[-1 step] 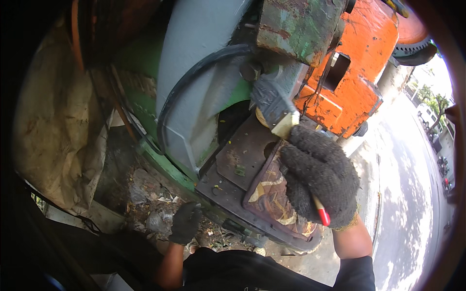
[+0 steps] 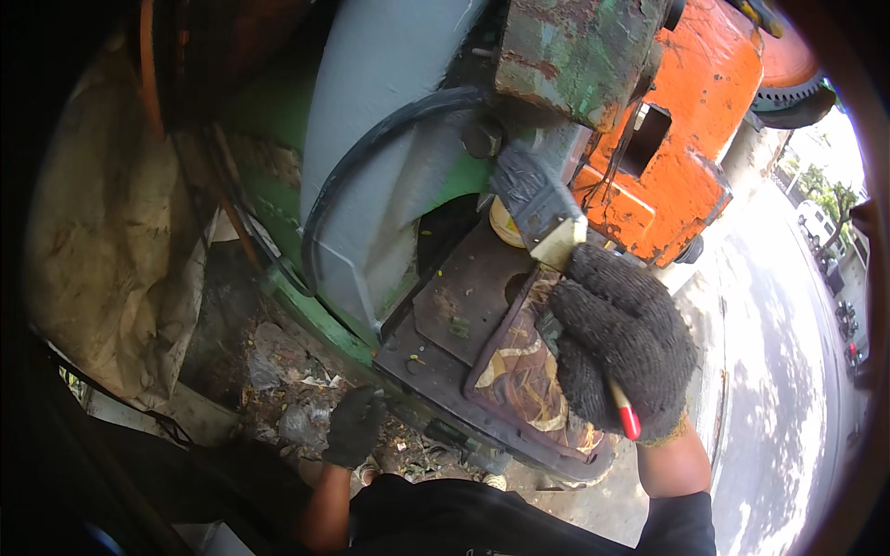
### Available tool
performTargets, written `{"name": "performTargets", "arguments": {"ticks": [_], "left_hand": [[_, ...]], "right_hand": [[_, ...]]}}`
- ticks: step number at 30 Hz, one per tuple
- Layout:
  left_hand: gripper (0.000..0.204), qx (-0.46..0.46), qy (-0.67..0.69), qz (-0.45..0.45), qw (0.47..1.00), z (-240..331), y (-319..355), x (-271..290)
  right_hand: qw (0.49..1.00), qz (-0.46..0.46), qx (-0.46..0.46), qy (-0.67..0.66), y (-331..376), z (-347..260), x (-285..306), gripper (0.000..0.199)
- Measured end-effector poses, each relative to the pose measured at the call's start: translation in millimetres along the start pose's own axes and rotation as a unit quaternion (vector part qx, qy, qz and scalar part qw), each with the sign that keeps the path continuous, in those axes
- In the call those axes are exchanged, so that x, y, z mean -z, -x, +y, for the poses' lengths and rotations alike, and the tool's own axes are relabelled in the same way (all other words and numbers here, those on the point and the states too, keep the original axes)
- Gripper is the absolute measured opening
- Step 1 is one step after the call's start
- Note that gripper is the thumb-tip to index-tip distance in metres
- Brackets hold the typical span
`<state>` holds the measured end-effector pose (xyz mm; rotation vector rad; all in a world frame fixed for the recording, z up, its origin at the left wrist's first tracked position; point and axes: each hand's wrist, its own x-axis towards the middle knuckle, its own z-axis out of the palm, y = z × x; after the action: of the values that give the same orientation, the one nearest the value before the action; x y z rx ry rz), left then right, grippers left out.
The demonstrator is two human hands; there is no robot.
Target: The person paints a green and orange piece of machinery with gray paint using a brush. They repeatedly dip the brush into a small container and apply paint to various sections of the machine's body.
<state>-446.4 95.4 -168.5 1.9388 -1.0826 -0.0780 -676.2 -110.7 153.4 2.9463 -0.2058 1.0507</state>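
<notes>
- The right hand [image 2: 623, 345], in a dark knitted glove, is closed in a fist around a red-handled tool [image 2: 627, 416]; only the red butt of the handle shows, sticking out below the fist.
- The tool's long axis runs on a slant from lower right, at the red end, up and to the left through the fist toward the machine; its working end is hidden by the glove, so what kind of tool it is cannot be told.
- The fist sits over a patterned brown-and-cream cushion [image 2: 521, 375] and just below a grey metal arm with a pale square tip [image 2: 542, 211]; whether the glove touches that tip cannot be told.
- The left hand [image 2: 352, 424], in a dark glove as well, hangs low with fingers curled loosely downward, holding nothing, over dirt and debris on the ground [image 2: 287, 389].
- Count: two gloved hands, one tool, one cushion.
- The cushion lies on a dark rusty metal plate [image 2: 459, 296] at the foot of a grey-painted machine body [image 2: 380, 120], with one black hose [image 2: 371, 153] curving across it.
- Above right is an orange housing with flaking paint [image 2: 695, 157], and beside it a green, rusted block [image 2: 579, 51].
- A dirty tan cloth [image 2: 102, 241] hangs at the left; a sunlit road [image 2: 788, 371] runs along the right.
</notes>
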Motion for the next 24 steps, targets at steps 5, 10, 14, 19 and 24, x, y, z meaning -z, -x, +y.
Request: {"name": "performTargets", "arguments": {"ticks": [5, 10, 14, 19, 24], "left_hand": [[0.024, 0.018, 0.042, -0.008, 0.999, 2, 6, 4], [0.023, -0.008, 0.033, 0.003, 0.999, 1, 0, 4], [0.024, -0.009, 0.040, 0.001, 0.999, 0, 0, 5], [0.025, -0.012, 0.050, -0.007, 0.999, 0, 1, 1], [0.024, -0.010, 0.060, -0.009, 0.998, -1, 6, -4]], "right_hand": [[1.000, -0.004, 0.026, 0.012, 1, 1, -2, 0.040], [0.998, 0.053, -0.009, 0.040, -3, -1, -7, 0.035], [0.999, 0.039, 0.008, 0.024, -4, -5, 1, 0.035], [0.998, 0.024, 0.017, 0.051, -7, -3, 4, 0.034], [0.989, 0.085, 0.053, 0.106, -3, 3, 1, 0.034]]}}
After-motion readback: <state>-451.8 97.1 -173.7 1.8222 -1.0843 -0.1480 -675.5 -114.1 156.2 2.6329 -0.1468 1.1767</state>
